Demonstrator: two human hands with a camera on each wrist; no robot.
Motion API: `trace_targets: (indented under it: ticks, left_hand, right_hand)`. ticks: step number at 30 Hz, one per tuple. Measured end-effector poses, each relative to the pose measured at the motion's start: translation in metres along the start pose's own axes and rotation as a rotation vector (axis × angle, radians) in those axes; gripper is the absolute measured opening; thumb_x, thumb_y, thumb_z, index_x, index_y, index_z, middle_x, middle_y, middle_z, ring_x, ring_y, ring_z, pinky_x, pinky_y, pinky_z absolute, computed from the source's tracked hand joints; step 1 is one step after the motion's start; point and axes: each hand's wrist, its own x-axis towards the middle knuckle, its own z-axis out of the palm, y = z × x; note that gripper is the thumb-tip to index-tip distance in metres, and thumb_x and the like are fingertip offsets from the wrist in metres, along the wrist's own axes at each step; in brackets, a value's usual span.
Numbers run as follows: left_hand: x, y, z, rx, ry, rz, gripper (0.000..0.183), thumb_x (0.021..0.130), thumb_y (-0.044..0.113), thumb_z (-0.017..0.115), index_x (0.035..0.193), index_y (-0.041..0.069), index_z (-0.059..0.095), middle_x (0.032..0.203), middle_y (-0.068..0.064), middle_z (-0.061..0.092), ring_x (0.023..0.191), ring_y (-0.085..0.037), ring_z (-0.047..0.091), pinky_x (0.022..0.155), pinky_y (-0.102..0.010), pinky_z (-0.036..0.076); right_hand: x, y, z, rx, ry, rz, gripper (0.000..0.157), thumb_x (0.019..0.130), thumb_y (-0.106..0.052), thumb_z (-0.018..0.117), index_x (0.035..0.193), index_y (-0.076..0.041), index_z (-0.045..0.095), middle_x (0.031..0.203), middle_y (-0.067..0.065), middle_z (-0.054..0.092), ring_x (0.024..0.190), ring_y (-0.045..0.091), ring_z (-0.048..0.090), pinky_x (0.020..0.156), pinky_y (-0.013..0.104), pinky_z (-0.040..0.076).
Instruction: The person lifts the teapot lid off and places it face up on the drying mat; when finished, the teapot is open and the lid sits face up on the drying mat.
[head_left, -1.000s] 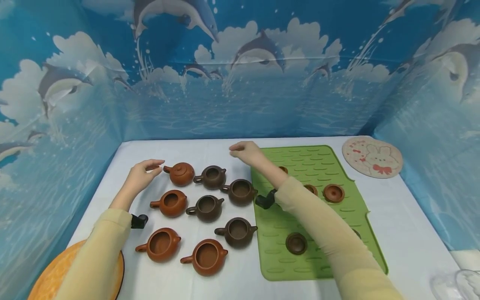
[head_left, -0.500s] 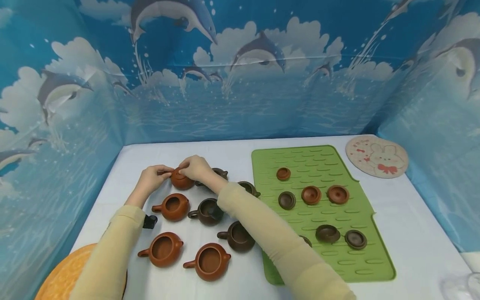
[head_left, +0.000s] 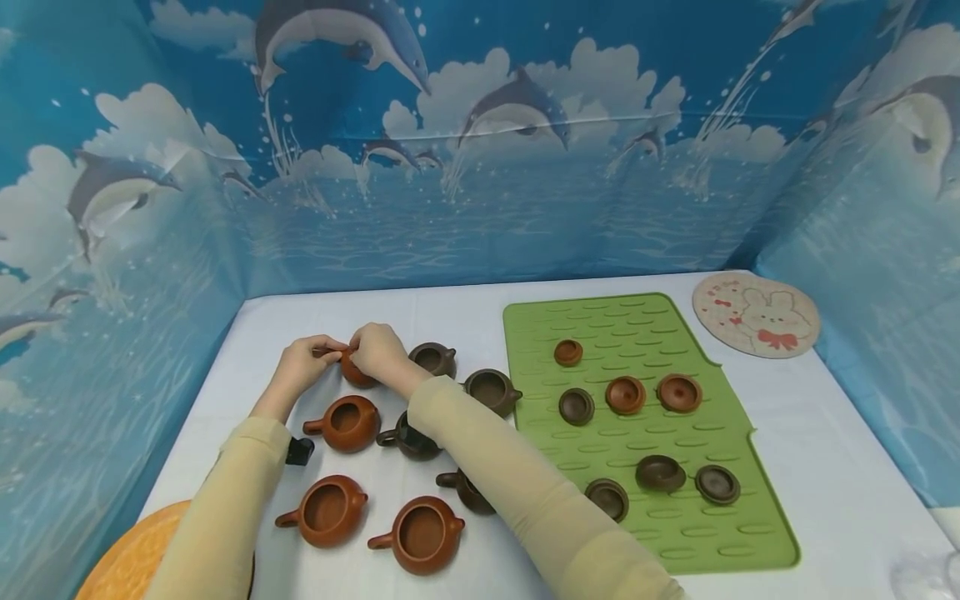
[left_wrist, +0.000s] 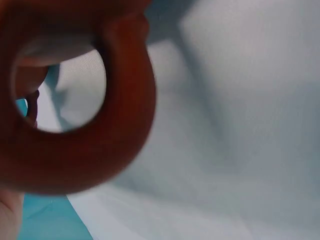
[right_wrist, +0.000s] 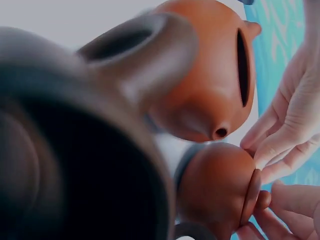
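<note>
At the back left of the table, a small reddish-brown teapot [head_left: 358,375] has its round lid [right_wrist: 251,196] on. My left hand [head_left: 300,367] pinches its handle, which is mostly hidden behind the fingers. From the right, my right hand [head_left: 378,350] reaches over the top and holds the lid by its knob [right_wrist: 263,200], thumb and fingertips around it. Just in front stands an orange-brown lidless teapot [head_left: 351,423], its spout facing the held pot in the right wrist view. A thick brown handle ring [left_wrist: 132,115] fills much of the left wrist view.
Several more lidless teapots, two orange-brown in front [head_left: 326,510] and others dark brown [head_left: 491,392], stand close around my arms. On the right, a green mat [head_left: 585,321] carries several loose lids [head_left: 679,392]. A rabbit-print round mat [head_left: 757,315] lies at the back right.
My right hand has come left and down from above the mat's edge onto the small teapot's lid. My left hand has closed in from beside the pot and taken its handle.
</note>
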Motion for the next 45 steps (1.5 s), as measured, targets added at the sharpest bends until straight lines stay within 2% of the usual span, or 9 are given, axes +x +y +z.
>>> trace_targets:
  ticks: [6, 12, 18, 24, 31, 34, 39, 42, 45]
  left_hand:
    - [-0.001, 0.004, -0.001, 0.029, -0.007, 0.029, 0.021, 0.099, 0.007, 0.058, 0.115, 0.002, 0.07, 0.124, -0.024, 0.065, 0.122, -0.043, 0.055, 0.104, -0.057, 0.043]
    - [-0.001, 0.006, -0.002, 0.04, -0.004, 0.027, 0.019, 0.098, 0.006, 0.058, 0.112, 0.002, 0.071, 0.121, -0.023, 0.067, 0.12, -0.042, 0.057, 0.102, -0.056, 0.045]
    - [0.0, 0.005, -0.002, 0.049, -0.016, 0.011, 0.016, 0.098, 0.008, 0.06, 0.109, 0.001, 0.07, 0.119, -0.024, 0.067, 0.118, -0.042, 0.058, 0.097, -0.054, 0.048]
    - [-0.001, 0.004, -0.003, 0.048, -0.011, 0.028, 0.018, 0.098, 0.008, 0.059, 0.111, 0.003, 0.071, 0.119, -0.023, 0.068, 0.12, -0.042, 0.056, 0.102, -0.056, 0.043]
    - [-0.002, 0.005, -0.003, 0.04, -0.021, 0.02, 0.019, 0.099, 0.008, 0.057, 0.113, 0.003, 0.07, 0.12, -0.023, 0.067, 0.123, -0.044, 0.054, 0.104, -0.058, 0.042]
    - [-0.004, 0.004, -0.004, 0.042, -0.016, 0.029, 0.019, 0.099, 0.008, 0.057, 0.113, 0.004, 0.07, 0.119, -0.023, 0.067, 0.122, -0.043, 0.054, 0.104, -0.058, 0.042]
    - [-0.004, 0.004, -0.005, 0.046, -0.01, 0.04, 0.02, 0.099, 0.008, 0.057, 0.114, 0.003, 0.07, 0.12, -0.023, 0.067, 0.123, -0.044, 0.054, 0.105, -0.058, 0.041]
    - [-0.003, 0.005, -0.004, 0.047, -0.015, 0.031, 0.02, 0.099, 0.008, 0.057, 0.114, 0.003, 0.069, 0.122, -0.023, 0.066, 0.124, -0.044, 0.053, 0.106, -0.058, 0.041]
    - [-0.002, 0.006, -0.003, 0.046, -0.012, 0.023, 0.02, 0.099, 0.007, 0.057, 0.114, 0.003, 0.069, 0.123, -0.023, 0.065, 0.124, -0.043, 0.053, 0.106, -0.057, 0.041]
  right_hand:
    - [-0.001, 0.0, -0.001, -0.089, 0.032, -0.02, 0.018, 0.096, -0.014, 0.065, 0.111, -0.012, 0.074, 0.108, 0.001, 0.073, 0.1, 0.013, 0.067, 0.076, 0.019, 0.055]
    - [-0.002, 0.004, -0.003, -0.059, 0.071, -0.08, 0.009, 0.093, -0.01, 0.066, 0.101, -0.01, 0.072, 0.101, 0.003, 0.072, 0.094, 0.015, 0.067, 0.071, 0.018, 0.053]
    - [-0.006, 0.01, -0.019, 0.125, 0.117, -0.105, 0.013, 0.092, -0.015, 0.07, 0.103, -0.01, 0.075, 0.105, 0.004, 0.073, 0.098, 0.017, 0.068, 0.077, 0.022, 0.055]
    - [-0.017, 0.03, -0.065, 0.399, 0.083, -0.051, 0.018, 0.092, -0.022, 0.072, 0.107, -0.014, 0.074, 0.111, 0.003, 0.072, 0.103, 0.019, 0.066, 0.083, 0.03, 0.055]
    - [-0.045, 0.095, -0.119, 0.834, 0.02, 0.096, 0.028, 0.093, -0.012, 0.068, 0.12, -0.004, 0.065, 0.129, 0.013, 0.061, 0.118, 0.027, 0.062, 0.093, 0.032, 0.055]
    - [-0.062, 0.131, -0.14, 0.947, 0.026, 0.13, 0.036, 0.097, -0.008, 0.062, 0.131, 0.002, 0.057, 0.139, 0.018, 0.053, 0.125, 0.03, 0.057, 0.101, 0.034, 0.051]
    - [-0.094, 0.203, -0.167, 1.02, -0.003, 0.175, 0.045, 0.104, -0.01, 0.049, 0.145, 0.005, 0.04, 0.137, 0.015, 0.052, 0.116, 0.018, 0.062, 0.108, 0.033, 0.046]
    - [-0.113, 0.243, -0.174, 1.0, -0.041, 0.182, 0.05, 0.107, -0.014, 0.042, 0.151, 0.006, 0.029, 0.145, 0.017, 0.044, 0.116, 0.012, 0.059, 0.107, 0.029, 0.045]
    - [-0.127, 0.269, -0.178, 1.017, -0.063, 0.191, 0.052, 0.108, -0.014, 0.036, 0.154, 0.005, 0.02, 0.151, 0.02, 0.033, 0.114, 0.007, 0.059, 0.11, 0.03, 0.043]
